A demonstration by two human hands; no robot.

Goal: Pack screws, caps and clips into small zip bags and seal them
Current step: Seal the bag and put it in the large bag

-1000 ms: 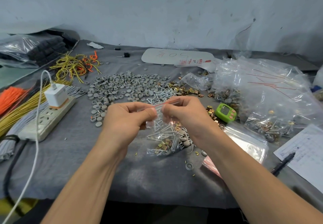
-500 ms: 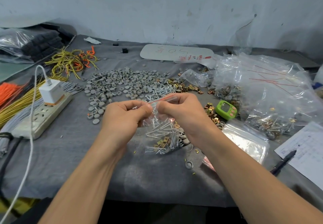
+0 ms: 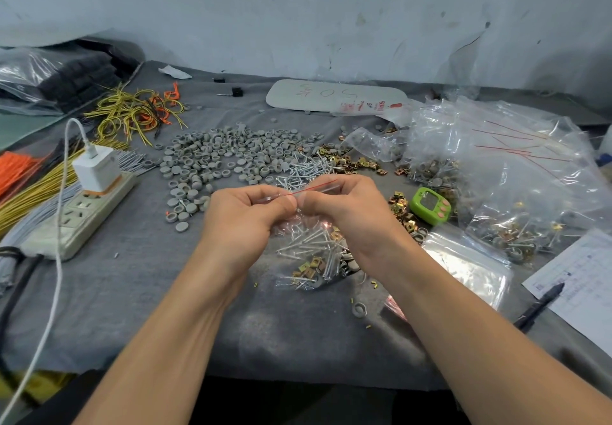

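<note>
You hold the small zip bag (image 3: 308,252) between both hands, in front of you over the grey cloth (image 3: 159,292), just on your side of the loose piles. Your left hand (image 3: 245,222) pinches the bag's top edge between thumb and curled fingers, and your right hand (image 3: 347,216) pinches the same edge right beside it, the two thumbs nearly touching. The red zip strip (image 3: 313,188) is the bag's long top line: it runs left to right, rising a little toward your right hand, where its end sticks out past your fingers. The mouth points up and away from you, and the body hangs down toward you. Whether its bottom rests on the cloth you cannot tell.

Inside, the screws (image 3: 304,242) lie mostly slanted, low on the left and high on the right, with gold clips (image 3: 309,267) at the bottom and a few grey caps (image 3: 351,260) by your right wrist.

Beyond your hands lie the pile of grey caps (image 3: 225,159), the loose screws (image 3: 304,169) and the loose clips (image 3: 351,161). A green timer (image 3: 430,206) sits to the right, near a flat stack of empty bags (image 3: 470,265) and a large clear sack of filled bags (image 3: 496,166). A pen (image 3: 539,305) lies at the edge of a paper sheet (image 3: 589,285). On your left stands a power strip (image 3: 76,222) with a white charger (image 3: 97,173) plugged in
</note>
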